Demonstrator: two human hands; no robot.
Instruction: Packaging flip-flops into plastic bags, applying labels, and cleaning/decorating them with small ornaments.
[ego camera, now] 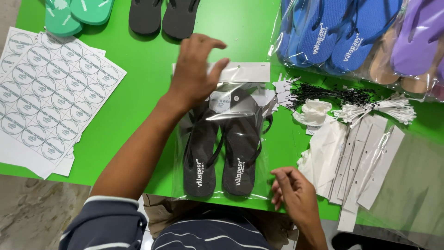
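The left hand [196, 71] rests palm-down on the top end of a clear plastic bag [222, 139], its fingers [217, 69] spread and pressing where the bag meets the white header card [243, 71]; they grasp nothing. The right hand [296, 192] hovers at the bag's lower right corner, fingers loosely curled and empty, just beside the plastic. The bag lies flat on the green counter [148, 69] directly before the person and holds a pair of black flip-flops [222, 157], soles up and side by side, with a small round label [221, 103] near the top. To do this step well, in my judgement, keep the upper end pinned flat with the left hand and smooth the film from the lower corner so that the header lies straight and unwrinkled. To the left lie white sheets of round stickers [46, 92], printed in rows. At the far edge sit green flip-flops [76, 14] and a bare black pair [162, 16]. At upper right, bagged blue flip-flops [333, 32] lie beside purple ones [416, 32]. To the right are black tag fasteners [333, 95], white ones [384, 109] and a stack of white header strips [365, 157].
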